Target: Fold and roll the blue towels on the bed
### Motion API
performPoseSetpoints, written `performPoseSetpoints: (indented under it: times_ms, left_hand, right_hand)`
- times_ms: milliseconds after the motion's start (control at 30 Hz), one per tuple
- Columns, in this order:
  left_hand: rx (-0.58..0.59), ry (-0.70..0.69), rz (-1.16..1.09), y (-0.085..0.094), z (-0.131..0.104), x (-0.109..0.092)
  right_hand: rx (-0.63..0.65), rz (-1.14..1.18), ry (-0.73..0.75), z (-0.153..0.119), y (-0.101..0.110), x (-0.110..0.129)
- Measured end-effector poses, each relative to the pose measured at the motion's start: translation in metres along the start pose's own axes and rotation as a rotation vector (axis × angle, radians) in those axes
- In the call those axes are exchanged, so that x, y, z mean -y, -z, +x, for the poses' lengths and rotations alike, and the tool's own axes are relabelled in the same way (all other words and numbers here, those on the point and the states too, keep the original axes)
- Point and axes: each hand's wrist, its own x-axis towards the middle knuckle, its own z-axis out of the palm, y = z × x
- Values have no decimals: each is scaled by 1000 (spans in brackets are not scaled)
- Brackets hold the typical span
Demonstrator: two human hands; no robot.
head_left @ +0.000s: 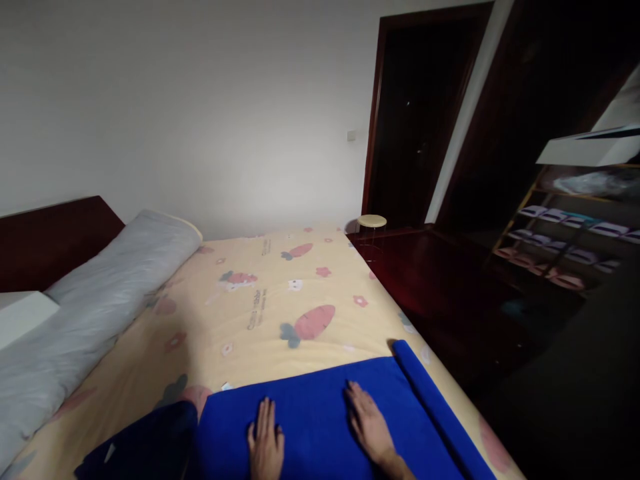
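A blue cloth (pixel 310 407) is spread on the near part of the bed, its right side gathered into a long roll (pixel 435 407). On its left half lies my left hand (pixel 266 440), palm down with the fingers stretched out. My right hand (pixel 369 421) rests flat farther right, between the left hand and the roll, fingers extended. Neither hand grips anything. Left of the cloth sits a folded dark navy fabric (pixel 145 443) with a small pale tag. The cloth's near edge runs out of view.
The bed's yellow sheet (pixel 280 287) has carrot and flower prints. A grey rolled quilt (pixel 115 287) and a white box-like object (pixel 25 317) lie at the left. Beyond the bed's right edge stand a round stool (pixel 371 221) and a shoe rack (pixel 565 227), near a dark door (pixel 420 127).
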Motion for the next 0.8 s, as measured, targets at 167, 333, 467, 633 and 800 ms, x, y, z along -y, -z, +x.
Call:
performPoseSetpoints:
  times_ms: [167,333,467,633,800]
  left_hand:
    - [126,-269,-169,-17,2,-67]
    - [201,-41,-67,-5,26,-11]
    - [147,229,90,5,47,76]
    - [15,358,116,2,57,138]
    - [-19,270,73,-2,54,141]
  right_hand:
    - [253,195,264,25,-10,82]
    - [208,49,16,40,7,6]
    - [57,-81,-219,37,22,-99]
    - [-40,-78,-374,28,19,-146]
    - [-33,-74,-397,26,13,-139]
